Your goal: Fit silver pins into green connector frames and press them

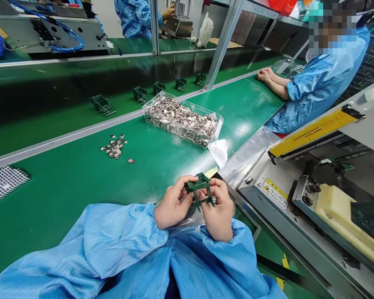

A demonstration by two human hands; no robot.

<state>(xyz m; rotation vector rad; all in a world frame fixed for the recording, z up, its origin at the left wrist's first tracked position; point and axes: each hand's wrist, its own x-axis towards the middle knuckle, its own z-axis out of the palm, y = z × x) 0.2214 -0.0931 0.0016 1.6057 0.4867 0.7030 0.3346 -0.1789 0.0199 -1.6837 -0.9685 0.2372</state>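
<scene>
A dark green plastic frame (200,187) with open sides and thin legs is held up between both my hands, just over the near edge of the bench. My left hand (174,203) pinches its left side with thumb and fingers. My right hand (217,209) grips the right side, fingers bent around the legs. Beyond them stands a clear tray (216,133) heaped with small metal parts. To the left, a loose pile of similar small metal pieces (114,147) lies on the green bench top (77,178). Whether a small part sits inside the frame I cannot tell.
Several more green frames (102,104) stand along the conveyor behind a metal rail (65,124). A machine with a yellow bar (314,131) is close on my right. A co-worker (327,79) in blue sits beyond it. A white grid sheet (6,182) lies far left.
</scene>
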